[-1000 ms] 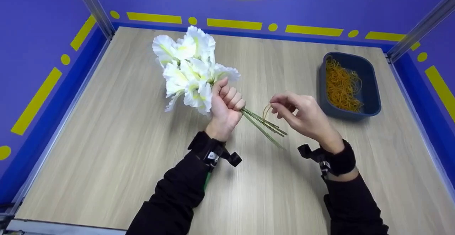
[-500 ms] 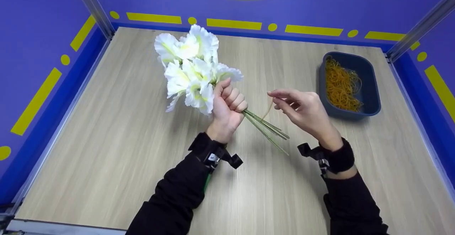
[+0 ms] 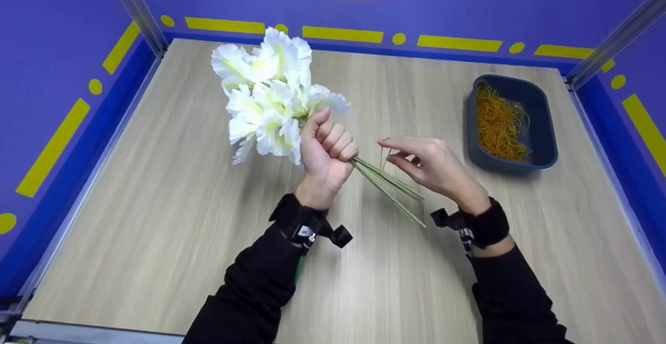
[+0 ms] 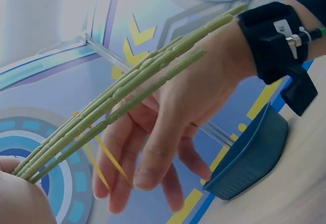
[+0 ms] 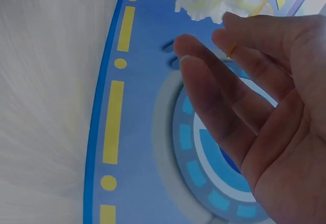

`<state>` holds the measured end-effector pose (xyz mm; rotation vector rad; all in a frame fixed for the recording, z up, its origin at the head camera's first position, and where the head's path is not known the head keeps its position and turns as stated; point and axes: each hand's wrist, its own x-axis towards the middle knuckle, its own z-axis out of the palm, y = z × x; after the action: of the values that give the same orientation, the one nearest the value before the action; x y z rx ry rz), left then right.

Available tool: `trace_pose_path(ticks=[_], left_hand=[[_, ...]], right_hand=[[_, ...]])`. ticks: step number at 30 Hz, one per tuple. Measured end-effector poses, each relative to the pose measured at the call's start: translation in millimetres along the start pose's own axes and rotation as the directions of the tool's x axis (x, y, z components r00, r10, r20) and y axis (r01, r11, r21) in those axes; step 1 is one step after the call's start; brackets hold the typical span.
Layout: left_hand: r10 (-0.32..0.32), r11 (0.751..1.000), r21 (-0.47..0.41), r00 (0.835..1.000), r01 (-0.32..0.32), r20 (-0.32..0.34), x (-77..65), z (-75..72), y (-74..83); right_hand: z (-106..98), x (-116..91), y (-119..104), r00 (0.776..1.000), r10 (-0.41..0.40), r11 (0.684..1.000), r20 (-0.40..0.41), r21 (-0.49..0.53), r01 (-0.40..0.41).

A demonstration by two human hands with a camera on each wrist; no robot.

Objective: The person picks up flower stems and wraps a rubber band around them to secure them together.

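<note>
In the head view my left hand [image 3: 329, 151] grips a bunch of white artificial flowers [image 3: 276, 94] by the green stems [image 3: 385, 180], whose lower ends stick out toward the right. My right hand [image 3: 434, 167] is just beyond those stems, with a thin yellow rubber band [image 3: 382, 162] on its fingertips. The left wrist view has the rubber band [image 4: 114, 160] running from the stems [image 4: 112, 99] to the tips of the thumb and a finger, its two strands spread apart. From the right wrist view, the other fingers [image 5: 219, 107] of that hand are loosely bent.
A dark blue bin [image 3: 543, 125] with a tangle of rubber bands [image 3: 499, 125] stands at the back right of the wooden table [image 3: 156, 203]. Blue panels [image 3: 354, 11] with yellow marks enclose the table at the back and sides.
My right hand has shifted left and a little down, and its thumb and finger have parted, spreading the rubber band. The flowers, in my left hand, have moved slightly left and up.
</note>
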<state>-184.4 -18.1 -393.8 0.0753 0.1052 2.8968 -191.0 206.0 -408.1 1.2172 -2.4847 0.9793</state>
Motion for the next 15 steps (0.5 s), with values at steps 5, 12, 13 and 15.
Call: trace_pose_path(ticks=[5, 12, 13, 15], left_hand=[[0.057, 0.995, -0.078, 0.998, -0.054, 0.036, -1.1, 2.4, 7.2], [0.158, 0.982, -0.121, 0.985, -0.149, 0.073, -0.9, 4.2, 16.8], [0.167, 0.98, -0.124, 0.984, -0.157, 0.071, -0.9, 4.4, 17.8], [0.177, 0.977, -0.132, 0.982, -0.168, 0.065, -0.9, 4.7, 19.2]], right_hand=[[15.6, 2.8, -2.3, 0.998, -0.052, 0.996, 0.046, 0.07, 0.049], [39.2, 6.0, -16.1, 0.995, -0.089, 0.98, 0.05, 0.183, 0.079], [41.9, 6.2, -17.5, 0.993, -0.106, 0.979, 0.043, 0.182, 0.096], [46.9, 6.6, -19.1, 0.989, -0.145, 0.977, 0.03, 0.164, 0.138]])
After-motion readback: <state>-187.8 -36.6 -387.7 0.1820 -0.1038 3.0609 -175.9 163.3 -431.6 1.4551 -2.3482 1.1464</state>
